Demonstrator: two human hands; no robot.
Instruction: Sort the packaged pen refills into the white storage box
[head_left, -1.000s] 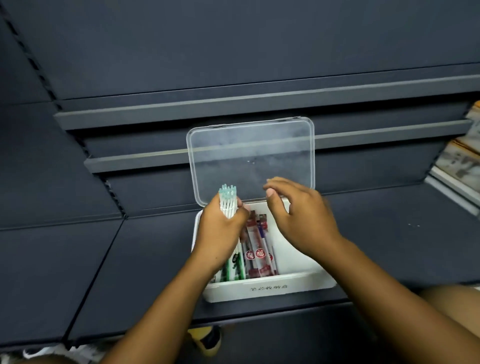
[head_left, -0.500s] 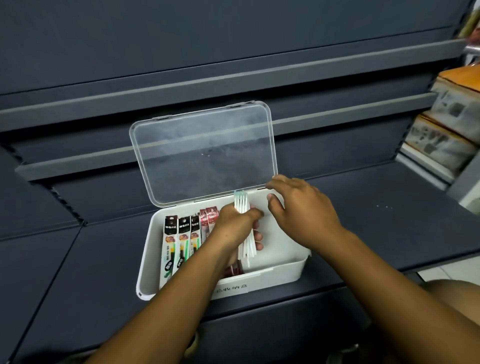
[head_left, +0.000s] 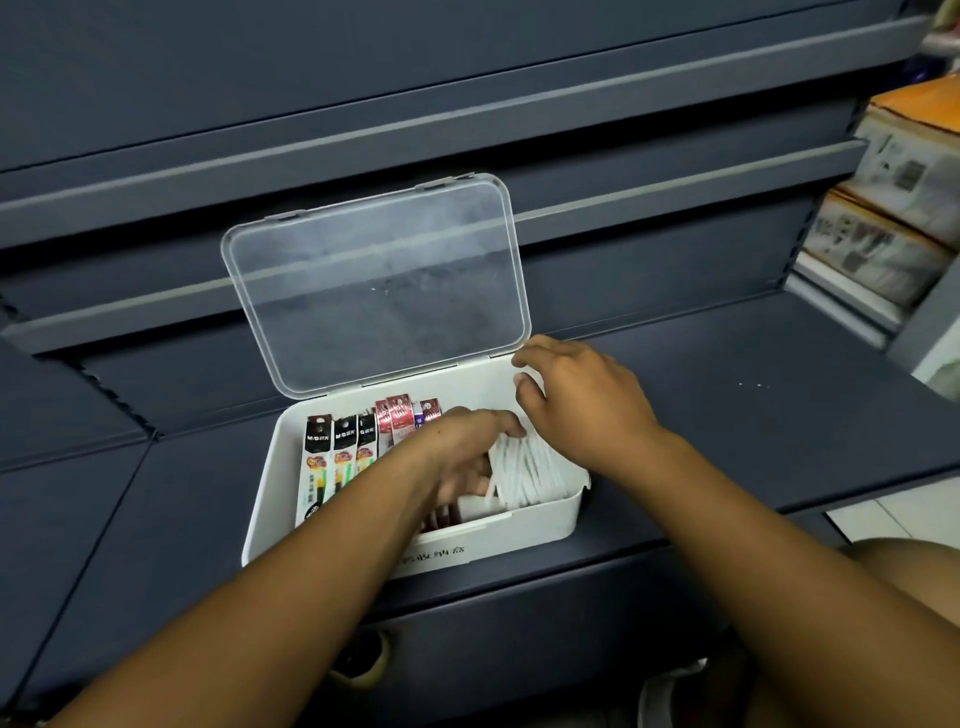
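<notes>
The white storage box (head_left: 519, 527) sits on a dark shelf with its clear lid (head_left: 374, 280) standing upright. Black-and-green refill packs (head_left: 332, 457) fill its left part, and red packs (head_left: 397, 415) lie beside them. My left hand (head_left: 457, 452) reaches low into the box and grips the upper end of a bundle of white refills (head_left: 527, 470). The bundle lies fanned out in the box's right part. My right hand (head_left: 582, 400) hovers over the back right corner with loosely curled fingers and holds nothing.
The dark shelf (head_left: 753, 415) runs left and right of the box, with ridged back panels behind it. Stacked cartons (head_left: 893, 208) stand at the far right. A tape roll (head_left: 363, 660) lies below the shelf edge, and pale floor (head_left: 893, 519) shows at the right.
My left hand has brought the white refill bundle from upright above the box down into its right part. My right hand stayed near the back right corner.
</notes>
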